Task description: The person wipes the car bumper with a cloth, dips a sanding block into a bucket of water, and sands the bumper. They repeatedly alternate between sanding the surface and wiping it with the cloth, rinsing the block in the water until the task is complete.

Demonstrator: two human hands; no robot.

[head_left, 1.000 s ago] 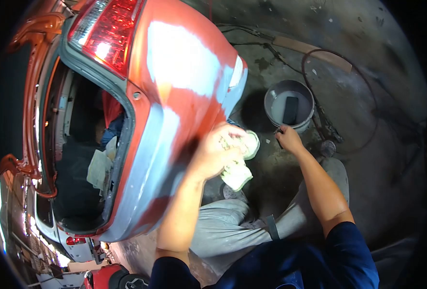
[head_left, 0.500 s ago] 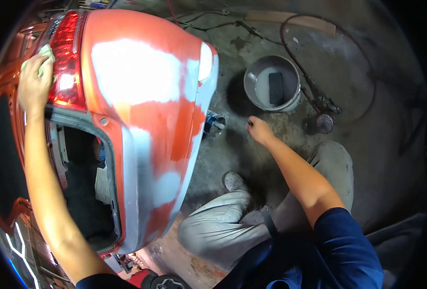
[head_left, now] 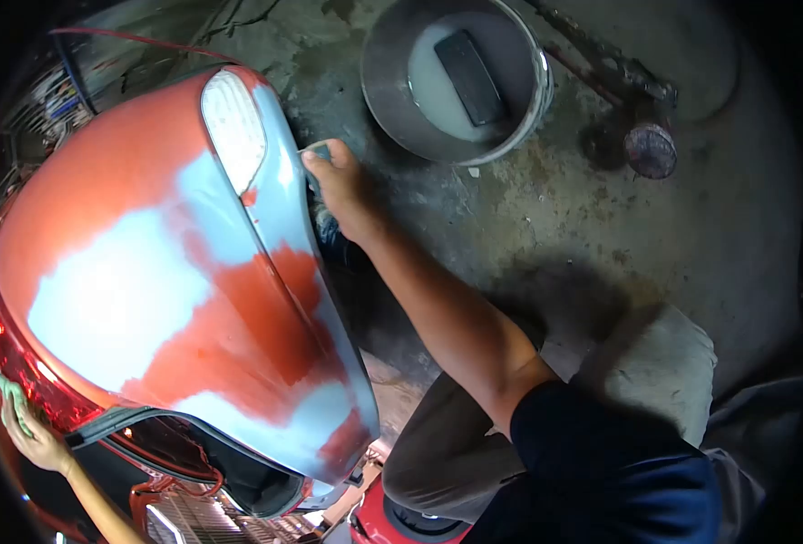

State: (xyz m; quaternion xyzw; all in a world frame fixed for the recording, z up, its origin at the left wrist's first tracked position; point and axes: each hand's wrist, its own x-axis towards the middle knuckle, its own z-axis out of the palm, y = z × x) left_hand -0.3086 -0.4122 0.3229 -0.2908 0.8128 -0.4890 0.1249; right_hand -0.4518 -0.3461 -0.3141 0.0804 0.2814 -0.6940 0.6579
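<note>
Item: small greenish pad [head_left: 319, 150], pinched in the closed fingers of the right hand [head_left: 340, 186] and pressed to the grey-primed edge of the orange body panel [head_left: 147, 272], just below the pale side lamp [head_left: 233, 127]. Second item: green cloth [head_left: 11, 396], bunched in the closed left hand [head_left: 31, 437] and laid against the red tail lamp [head_left: 16, 372] on the side of the panel away from the right hand. Just beyond the right knuckles, not touching: grey bucket [head_left: 392, 109] of cloudy water with a dark block [head_left: 469, 63] lying in it. Past the bucket: a round fitting [head_left: 651, 150] on the floor. Under the right forearm: stained concrete floor [head_left: 546, 227]. Beside the right elbow: the person's knee [head_left: 664, 363] in grey trousers. Hazards, as judged: the pad sits on a narrow curved edge, so a slip could carry it off the panel and scrape the knuckles. It could also drift up onto the side lamp and mark the lens. The arms are spread wide across the panel from a crouch, so the reach looks strained and pressure may turn uneven. A sharp pull-back of the right hand could knock the bucket and spill it.
</note>
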